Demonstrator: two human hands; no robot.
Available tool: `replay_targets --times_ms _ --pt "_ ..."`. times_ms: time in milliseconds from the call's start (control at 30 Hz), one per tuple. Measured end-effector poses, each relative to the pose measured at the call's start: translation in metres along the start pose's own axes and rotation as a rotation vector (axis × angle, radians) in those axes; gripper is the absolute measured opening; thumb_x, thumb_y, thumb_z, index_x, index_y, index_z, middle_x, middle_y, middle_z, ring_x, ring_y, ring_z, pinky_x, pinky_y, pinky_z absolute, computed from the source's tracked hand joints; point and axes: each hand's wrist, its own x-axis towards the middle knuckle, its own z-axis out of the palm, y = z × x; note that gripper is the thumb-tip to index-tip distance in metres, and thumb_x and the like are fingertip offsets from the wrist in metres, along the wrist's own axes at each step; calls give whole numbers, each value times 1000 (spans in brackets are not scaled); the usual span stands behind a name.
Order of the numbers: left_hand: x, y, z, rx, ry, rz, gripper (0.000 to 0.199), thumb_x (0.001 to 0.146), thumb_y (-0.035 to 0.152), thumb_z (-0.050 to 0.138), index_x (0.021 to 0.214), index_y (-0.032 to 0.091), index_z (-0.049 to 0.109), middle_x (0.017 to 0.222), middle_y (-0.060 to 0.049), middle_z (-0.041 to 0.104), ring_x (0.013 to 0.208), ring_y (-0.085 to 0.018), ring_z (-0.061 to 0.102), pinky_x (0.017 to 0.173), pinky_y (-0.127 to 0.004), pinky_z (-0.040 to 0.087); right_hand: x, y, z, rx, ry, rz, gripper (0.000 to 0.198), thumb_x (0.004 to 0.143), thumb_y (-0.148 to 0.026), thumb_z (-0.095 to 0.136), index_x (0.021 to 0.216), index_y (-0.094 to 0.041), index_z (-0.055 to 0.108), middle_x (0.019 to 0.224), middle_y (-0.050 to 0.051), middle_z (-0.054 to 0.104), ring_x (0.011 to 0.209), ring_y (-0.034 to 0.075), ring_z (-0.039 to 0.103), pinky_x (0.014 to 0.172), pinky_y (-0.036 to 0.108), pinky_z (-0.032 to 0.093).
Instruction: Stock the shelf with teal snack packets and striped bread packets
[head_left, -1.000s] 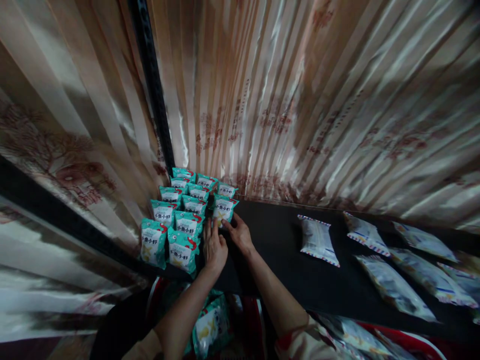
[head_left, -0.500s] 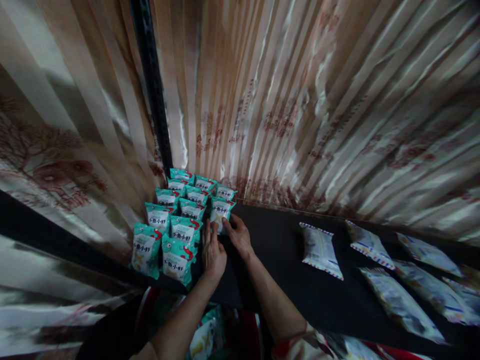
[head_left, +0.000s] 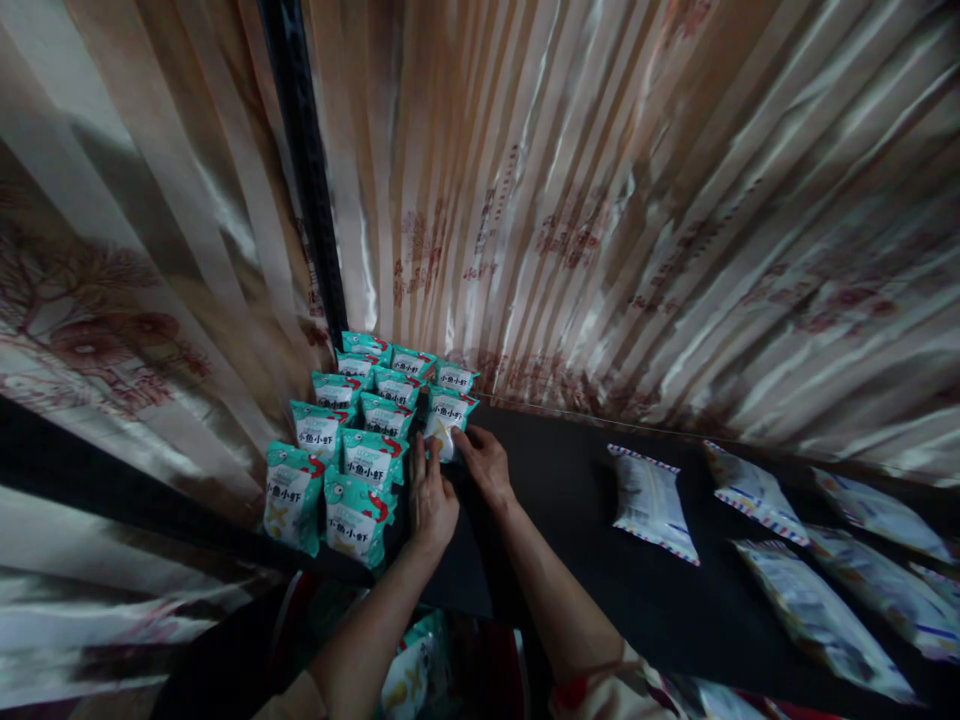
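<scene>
From where I stand, everything hangs on one teal snack bag [head_left: 447,418], just left of the frame's centre, at the far ends of both hands. It stands on the black shelf [head_left: 555,530] with its printed front toward the person, its long axis running up and leaning slightly toward the upper right of the frame. From the wrists it lies up and away, its lower end between the fingertips of the two hands.

The right hand [head_left: 484,463] looks the nearer: its thumb rests on the bag's front, low on the right edge. Its other fingers curl by that side, and I cannot tell whether they pinch or merely steady it. The left hand [head_left: 435,502] is laid out long, fingers straight and held close together, tips by the bag's lower left corner; whether they press on it I can't make out.

Directly behind, toward the curtain [head_left: 465,170], stands a matching bag [head_left: 456,376], partly covered by the one in front. To the left run two upright files of the same kind, the nearest a front bag [head_left: 352,525] left of the left hand. Well apart, at the right of the frame, a pale bag with striped ends [head_left: 652,500] lies on the shelf.
</scene>
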Motion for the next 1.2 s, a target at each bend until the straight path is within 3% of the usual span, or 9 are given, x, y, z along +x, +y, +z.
replay_targets --times_ms 167,367,500,600,700,867,1067,1200 --pt "0 3 -2 11 -26 -10 69 73 -2 40 139 19 35 153 -6 22 141 -22 13 116 -42 23 -5 -3 0 3 -28 -11 46 75 -54 55 101 -17 66 99 8 69 93 22 63 81 32 51" --pt "-11 7 -17 -5 -78 3 71 73 1 42 141 14 28 154 -10 15 142 -24 10 116 -43 21 -44 -9 -6 6 127 -37 54 79 -51 51 113 -10 58 113 17 59 94 22 62 84 36 50" --pt "-41 10 -41 -26 -119 90 56 77 4 38 131 17 44 146 -8 35 136 -22 30 113 -41 30 -94 -4 -13 39 164 -84 45 84 -47 46 112 -14 58 112 14 61 100 23 60 88 38 48" --pt "-78 12 -60 -60 -145 184 45 78 5 36 116 17 57 124 -9 55 118 -20 49 104 -38 40 -136 -3 -16 97 177 -90 39 86 -44 44 110 -16 58 108 12 63 94 21 62 86 36 49" --pt "-118 5 -78 -66 -198 240 40 78 6 35 104 18 63 105 -9 62 101 -20 56 92 -36 48 -175 -3 -17 119 173 -79 35 87 -43 44 105 -18 59 101 10 66 85 19 64 81 34 51" --pt "-160 -28 -103 95 -263 180 36 76 3 37 93 19 65 98 -7 62 96 -20 56 88 -35 48 -228 6 -8 44 -7 -31 32 86 -43 44 94 -19 63 87 7 69 78 19 66 75 31 51" --pt "-151 -72 -133 525 -316 -120 41 78 8 45 116 16 58 128 -12 52 125 -27 40 103 -41 35 -270 15 21 -78 -318 -19 29 84 -37 44 96 -22 65 93 7 71 86 22 67 80 33 50" --pt "-146 -86 -138 596 -437 -279 38 80 14 49 117 16 56 117 -13 59 116 -27 46 97 -40 37 -283 16 37 -100 -444 50 28 81 -33 43 91 -23 67 85 5 72 77 22 68 73 34 51"
